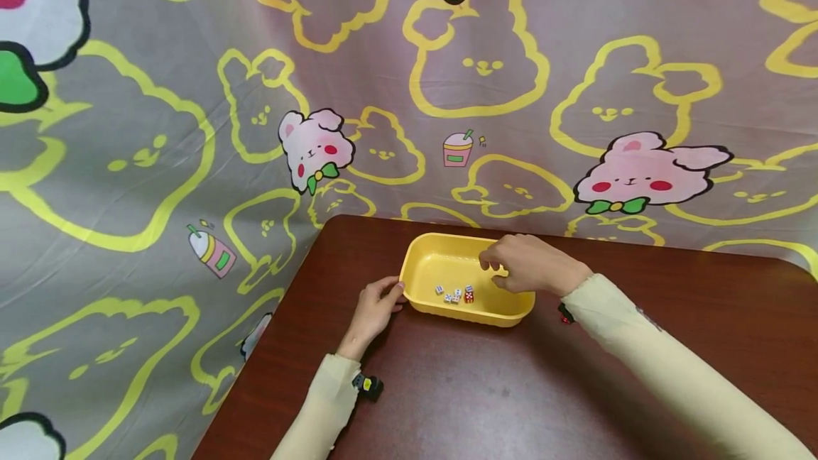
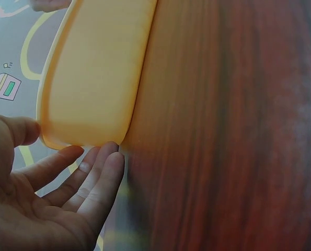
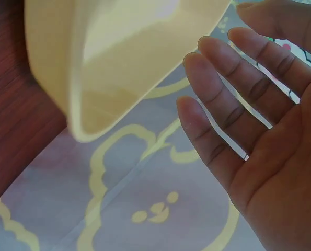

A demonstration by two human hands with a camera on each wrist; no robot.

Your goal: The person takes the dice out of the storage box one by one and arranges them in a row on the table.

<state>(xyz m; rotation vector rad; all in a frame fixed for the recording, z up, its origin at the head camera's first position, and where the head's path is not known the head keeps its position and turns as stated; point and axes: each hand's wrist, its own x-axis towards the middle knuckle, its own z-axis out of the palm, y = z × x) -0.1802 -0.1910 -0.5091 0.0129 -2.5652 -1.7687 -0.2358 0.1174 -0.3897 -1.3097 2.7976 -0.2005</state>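
A yellow plastic tray [image 1: 441, 268] stands on the table, with several small white dice [image 1: 448, 298] and a red die [image 1: 469, 298] grouped on its floor. My left hand [image 1: 375, 307] is at the tray's left end. In the left wrist view, its thumb touches the rim and its loosely extended fingers rest against the tray's outer wall [image 2: 92, 78]. Over the tray's right half hovers my right hand [image 1: 533, 261], palm down. Its fingers are spread and slightly bent, with nothing between them, as the right wrist view shows beside the tray wall [image 3: 50, 63].
The dark brown wooden table [image 1: 473, 389] extends in front of the tray and to both sides. Behind and left hangs a grey cloth [image 1: 377, 84] printed with yellow outlines and rabbit heads. Its lower part meets the table's back edge, close behind the tray.
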